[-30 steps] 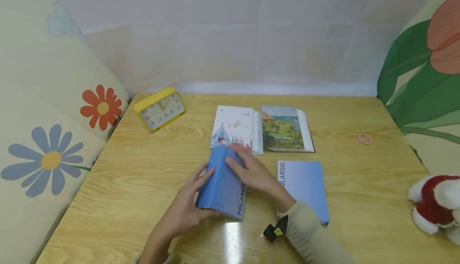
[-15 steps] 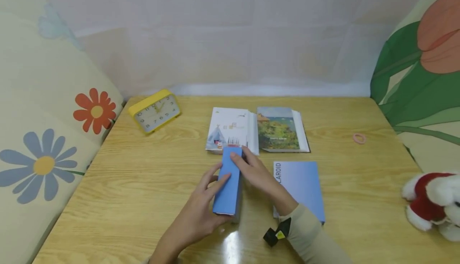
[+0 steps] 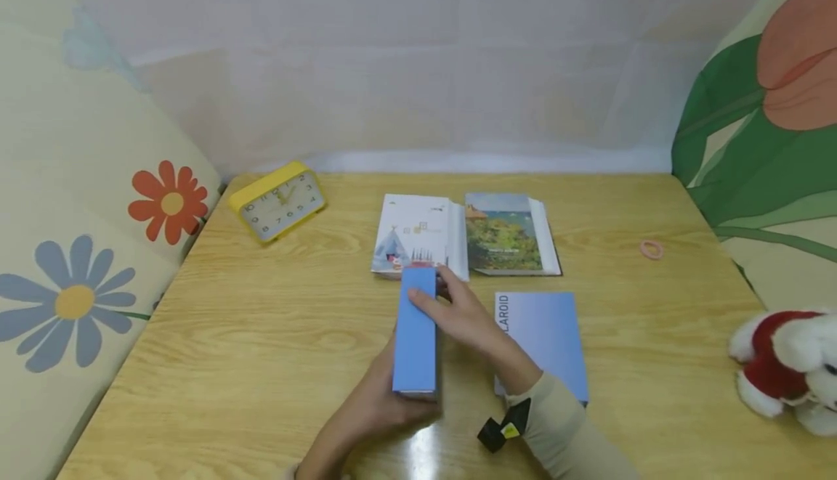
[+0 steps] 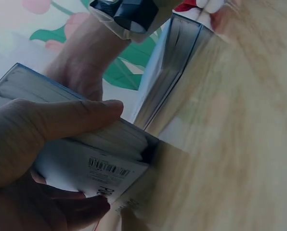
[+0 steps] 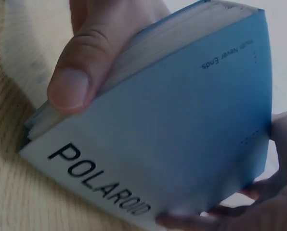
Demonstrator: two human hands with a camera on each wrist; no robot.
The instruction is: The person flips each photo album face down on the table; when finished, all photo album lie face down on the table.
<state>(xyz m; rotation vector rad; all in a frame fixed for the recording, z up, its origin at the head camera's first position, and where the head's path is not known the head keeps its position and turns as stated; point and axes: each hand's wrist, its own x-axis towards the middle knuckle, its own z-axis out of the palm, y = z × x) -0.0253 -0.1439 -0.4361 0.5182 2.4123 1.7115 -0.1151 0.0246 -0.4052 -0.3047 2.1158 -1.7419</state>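
Note:
A thick blue photo album (image 3: 416,342) is held on its edge above the table, spine up, at the middle front. My left hand (image 3: 386,400) grips its near end; in the left wrist view the thumb (image 4: 81,118) lies across the page ends and the fingers are on the barcode side. My right hand (image 3: 461,313) holds the far end, its thumb on the spine. The right wrist view shows the cover lettered POLAROID (image 5: 158,120). A second blue album (image 3: 549,342) lies flat just right of my right forearm.
Behind, a white album with a tent picture (image 3: 412,215) and a landscape-covered album (image 3: 503,237) lie side by side. A yellow clock (image 3: 281,200) stands back left, a pink ring (image 3: 651,249) lies right, and a plush toy (image 3: 778,364) sits at the right edge.
The held album has turned from showing its lettered cover to spine up. My left hand's fingers have come off the spine, and that hand has shifted right around the near end.

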